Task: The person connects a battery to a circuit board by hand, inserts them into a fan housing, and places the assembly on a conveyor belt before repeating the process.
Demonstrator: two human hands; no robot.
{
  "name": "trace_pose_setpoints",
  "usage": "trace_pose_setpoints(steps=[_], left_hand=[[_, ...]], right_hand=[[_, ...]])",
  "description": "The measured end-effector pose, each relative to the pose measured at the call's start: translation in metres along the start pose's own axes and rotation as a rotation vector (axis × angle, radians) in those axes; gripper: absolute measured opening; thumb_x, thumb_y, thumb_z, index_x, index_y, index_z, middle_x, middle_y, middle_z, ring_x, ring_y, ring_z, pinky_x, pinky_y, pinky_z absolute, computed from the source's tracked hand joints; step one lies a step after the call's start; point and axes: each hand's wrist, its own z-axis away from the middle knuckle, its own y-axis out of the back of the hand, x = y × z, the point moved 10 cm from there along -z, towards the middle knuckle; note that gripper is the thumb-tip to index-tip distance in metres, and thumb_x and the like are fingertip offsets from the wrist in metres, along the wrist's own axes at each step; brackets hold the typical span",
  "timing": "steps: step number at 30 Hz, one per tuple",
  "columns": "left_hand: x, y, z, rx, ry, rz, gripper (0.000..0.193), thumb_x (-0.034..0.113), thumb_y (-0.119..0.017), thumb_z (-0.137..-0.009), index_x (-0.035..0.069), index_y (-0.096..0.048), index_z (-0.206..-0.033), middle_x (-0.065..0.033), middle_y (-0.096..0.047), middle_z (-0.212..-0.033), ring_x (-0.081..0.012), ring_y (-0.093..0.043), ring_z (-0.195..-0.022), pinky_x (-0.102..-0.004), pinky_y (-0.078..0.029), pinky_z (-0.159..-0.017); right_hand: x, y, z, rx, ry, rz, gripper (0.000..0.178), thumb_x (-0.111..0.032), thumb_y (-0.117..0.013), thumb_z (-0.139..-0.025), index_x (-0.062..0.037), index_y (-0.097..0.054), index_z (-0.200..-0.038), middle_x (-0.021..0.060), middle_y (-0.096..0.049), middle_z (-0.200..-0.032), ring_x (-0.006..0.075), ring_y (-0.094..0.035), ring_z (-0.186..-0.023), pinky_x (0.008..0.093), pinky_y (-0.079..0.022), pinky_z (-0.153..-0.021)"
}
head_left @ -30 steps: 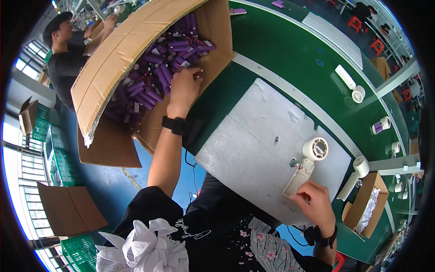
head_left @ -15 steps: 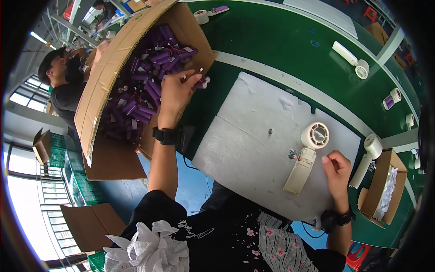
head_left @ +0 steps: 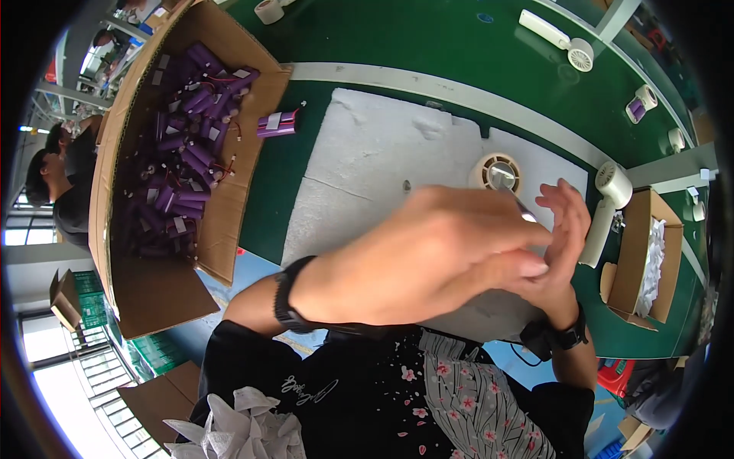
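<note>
My left hand reaches across the foam board, blurred, fingers bent and closed. A dark, shiny sliver shows past its knuckles; what it holds I cannot make out. Facing it, my right hand has its fingers apart and slightly curved, nearly touching the left fingertips. Behind my left hand the round head of a white handheld fan shows on the board, its handle hidden. A purple battery pack with a red wire lies beside the cardboard box, which is tilted and holds many more such packs.
More white handheld fans stand or lie on the green bench, one right of the board and another at the back. A small carton with white pieces sits at the right. Another person is at far left.
My left hand has moved from the box's edge across the board to my right hand, now covering the fan's handle. The right fingers have spread. The view has shifted rightward.
</note>
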Motion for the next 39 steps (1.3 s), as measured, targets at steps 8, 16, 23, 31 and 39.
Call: trace_pose_setpoints(steps=[8,16,23,31,39], left_hand=[[-0.045,-0.003,0.013,0.154,0.067,-0.116,0.037,0.011,-0.077,-0.077,0.005,-0.062,-0.110,-0.0121,-0.061,-0.100,-0.0276,-0.062,-0.085,-0.0354,-0.051,-0.068],[-0.114,-0.057,0.023,-0.204,0.343,-0.151,0.037,0.010,-0.081,-0.068,0.005,-0.054,-0.093,-0.0129,-0.061,-0.096,-0.0338,-0.061,-0.082,-0.0391,-0.051,-0.075],[-0.132,-0.052,-0.001,-0.120,0.256,0.072,0.037,0.011,-0.080,-0.070,0.004,-0.052,-0.093,-0.0137,-0.063,-0.081,-0.0350,-0.063,-0.078,-0.0413,-0.049,-0.069],[-0.133,-0.048,0.009,-0.164,0.158,0.124,0.028,0.005,-0.081,-0.071,0.006,-0.060,-0.090,-0.0025,-0.063,-0.080,-0.0143,-0.055,-0.064,-0.0260,-0.043,-0.056],[-0.135,-0.048,0.010,-0.135,0.158,0.160,0.024,0.000,-0.078,-0.072,0.007,-0.065,-0.091,-0.0033,-0.064,-0.079,-0.0168,-0.059,-0.066,-0.0274,-0.046,-0.057]], right_hand=[[0.066,0.010,0.045,-0.185,-0.538,-0.051,0.028,-0.002,-0.075,-0.076,-0.0011,-0.052,-0.092,0.0081,-0.058,-0.093,0.0145,-0.056,-0.075,0.0263,-0.047,-0.067],[0.057,-0.033,0.024,-0.378,-0.488,0.006,0.029,0.004,-0.073,-0.074,-0.0030,-0.049,-0.088,0.0063,-0.055,-0.087,0.0124,-0.051,-0.075,0.0252,-0.045,-0.068],[0.062,-0.020,0.009,-0.298,-0.482,0.082,0.033,0.001,-0.078,-0.069,-0.0017,-0.051,-0.088,0.0095,-0.061,-0.088,0.0240,-0.057,-0.077,0.0325,-0.049,-0.068],[0.039,-0.041,0.011,-0.380,-0.195,0.158,0.032,0.004,-0.078,-0.065,-0.0074,-0.051,-0.078,0.0036,-0.066,-0.085,0.0242,-0.053,-0.078,0.0325,-0.045,-0.072],[0.039,-0.049,0.014,-0.484,-0.182,0.221,0.030,0.002,-0.078,-0.062,-0.0103,-0.055,-0.076,0.0001,-0.064,-0.079,0.0234,-0.049,-0.074,0.0319,-0.040,-0.072]])
